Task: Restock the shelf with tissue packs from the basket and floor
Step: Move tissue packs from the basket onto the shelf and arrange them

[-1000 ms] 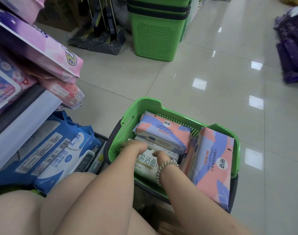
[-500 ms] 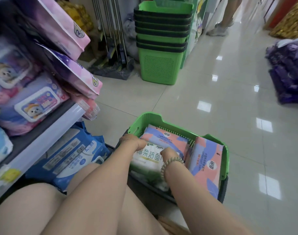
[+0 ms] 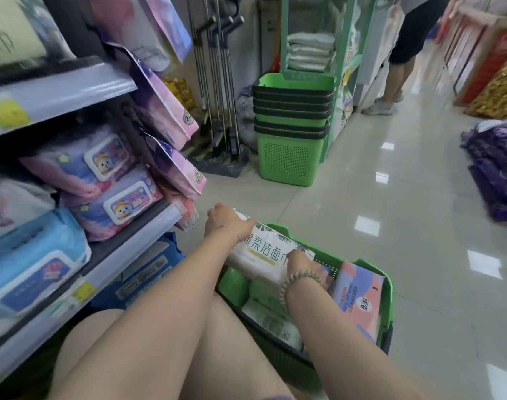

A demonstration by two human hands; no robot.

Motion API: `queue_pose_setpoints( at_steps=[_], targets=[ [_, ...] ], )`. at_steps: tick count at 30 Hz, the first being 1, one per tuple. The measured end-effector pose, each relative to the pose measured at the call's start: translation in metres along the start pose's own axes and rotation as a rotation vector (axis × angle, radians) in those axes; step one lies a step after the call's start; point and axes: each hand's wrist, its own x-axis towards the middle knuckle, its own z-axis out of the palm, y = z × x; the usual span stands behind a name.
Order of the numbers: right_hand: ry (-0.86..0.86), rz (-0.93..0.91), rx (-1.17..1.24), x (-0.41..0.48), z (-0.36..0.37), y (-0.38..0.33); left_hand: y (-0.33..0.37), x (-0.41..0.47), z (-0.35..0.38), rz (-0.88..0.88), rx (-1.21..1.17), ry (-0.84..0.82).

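**Two hands, one pack above the basket**

Several packs sit inside the green perforated plastic basket [image 3: 388,287]. White-and-green soft packs [image 3: 272,319] lie low at its near side, and a pink-and-blue printed pack [image 3: 359,301] stands against its right wall.

Just above the basket's left half, both hands hold the white soft tissue pack with green leaf print [image 3: 263,252]. The left hand [image 3: 223,223] curls over its far end, and the right hand [image 3: 299,262], with a bead bracelet, grips its near end. The pack touches no shelf yet.

Left of the basket, the grey metal shelf [image 3: 125,255] carries pink and blue wipe packs, with blue packs [image 3: 148,272] beneath it.

Beyond the basket stands a stack of green baskets [image 3: 292,134]. Far to its right, purple packs [image 3: 494,168] lie on the floor.

Restocking looks far from finished: one pack is in hand, and the basket and floor stock are left.
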Motion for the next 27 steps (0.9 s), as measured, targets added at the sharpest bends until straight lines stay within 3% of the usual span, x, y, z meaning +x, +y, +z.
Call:
queue_pose_setpoints(
  at_steps=[3, 11, 27],
  targets=[
    [0.085, -0.022, 0.001, -0.016, 0.002, -0.015, 0.009, -0.01, -0.031, 0.068, -0.041, 0.131],
    [0.053, -0.117, 0.294, -0.062, 0.015, -0.065, 0.025, -0.04, -0.11, 0.268, -0.152, 0.42],
    [-0.21, -0.586, 0.616, -0.167, 0.029, -0.127, 0.013, -0.079, -0.217, 0.491, -0.428, 0.796]
  ],
)
